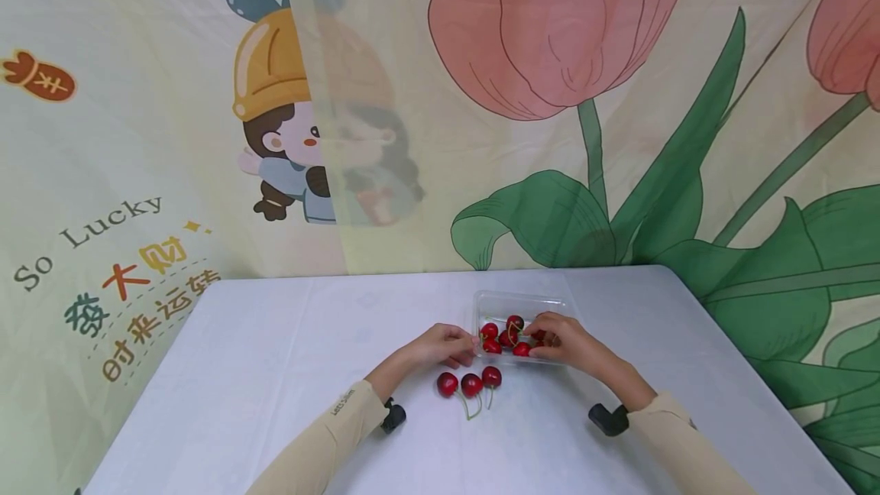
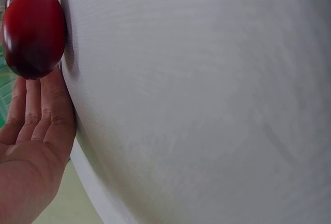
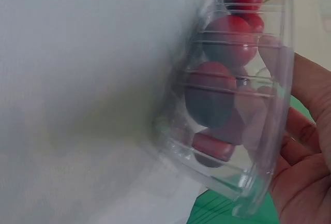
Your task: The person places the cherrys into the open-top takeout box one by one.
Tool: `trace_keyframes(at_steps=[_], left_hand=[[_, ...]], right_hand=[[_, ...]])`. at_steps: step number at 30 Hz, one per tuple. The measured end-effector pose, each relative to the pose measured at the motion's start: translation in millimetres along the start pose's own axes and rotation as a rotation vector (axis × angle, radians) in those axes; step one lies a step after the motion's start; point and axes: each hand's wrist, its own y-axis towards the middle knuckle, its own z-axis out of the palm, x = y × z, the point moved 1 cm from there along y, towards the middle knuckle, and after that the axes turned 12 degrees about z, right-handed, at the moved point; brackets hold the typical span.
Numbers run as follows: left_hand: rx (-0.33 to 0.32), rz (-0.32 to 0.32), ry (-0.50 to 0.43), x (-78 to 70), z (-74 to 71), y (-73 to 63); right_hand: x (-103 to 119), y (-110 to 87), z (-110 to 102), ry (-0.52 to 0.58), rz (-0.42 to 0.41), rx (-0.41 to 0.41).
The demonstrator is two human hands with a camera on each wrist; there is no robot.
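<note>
In the head view, a clear plastic box holds several red cherries with green stems. My right hand reaches over its right side, with curled fingers at a dark cherry that they partly hide. Through the wall in the right wrist view, the thumb and fingers of that hand show among the cherries. My left hand is at the box's left edge, its fingers loosely bent and holding nothing. Three cherries lie in a row on the table just in front of it.
A white cloth covers the table. Behind its far edge hangs a printed curtain with tulips and a cartoon figure. Dark wrist cameras sit under both forearms.
</note>
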Motion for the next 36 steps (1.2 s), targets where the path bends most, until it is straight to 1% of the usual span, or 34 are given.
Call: trace_keyframes(at_steps=[5,10,12,14,17,19,21,24,27,31,34,36], left_hand=[[-0.001,-0.011,-0.004,-1.0,0.3,0.0],[0.0,-0.011,0.001,-0.9,0.9,0.1],[0.001,-0.008,0.005,-0.8,1.3,0.5],[0.003,-0.01,0.005,-0.6,1.7,1.1],[0.006,-0.016,0.005,-1.6,1.7,2.1],[0.006,-0.023,0.009,-2.6,1.4,2.8],[0.001,-0.033,0.01,-3.9,1.0,3.3],[-0.007,-0.041,0.011,-5.8,0.6,3.3],[-0.011,-0.046,0.009,-6.6,0.7,3.3],[-0.015,-0.05,0.013,-7.0,1.1,3.5],[-0.019,-0.051,0.014,-6.2,1.5,4.1],[-0.02,-0.051,0.014,-5.3,1.9,4.6]], right_hand=[[11,-6.0,-1,0.027,-0.012,-0.026],[27,-11.2,3,0.069,-0.083,-0.07],[34,-13.3,7,0.083,-0.107,-0.069],[41,-15.4,10,0.095,-0.13,-0.049],[49,-18.0,14,0.1,-0.147,0.02],[52,-18.9,17,0.08,-0.16,0.062],[55,-19.5,21,0.056,-0.155,0.099],[57,-19.8,26,-0.001,-0.156,0.134],[58,-20.5,32,-0.113,-0.194,0.138],[59,-20.0,40,-0.294,-0.301,0.083],[58,-19.4,46,-0.364,-0.353,0.043],[58,-19.3,49,-0.39,-0.363,0.029]])
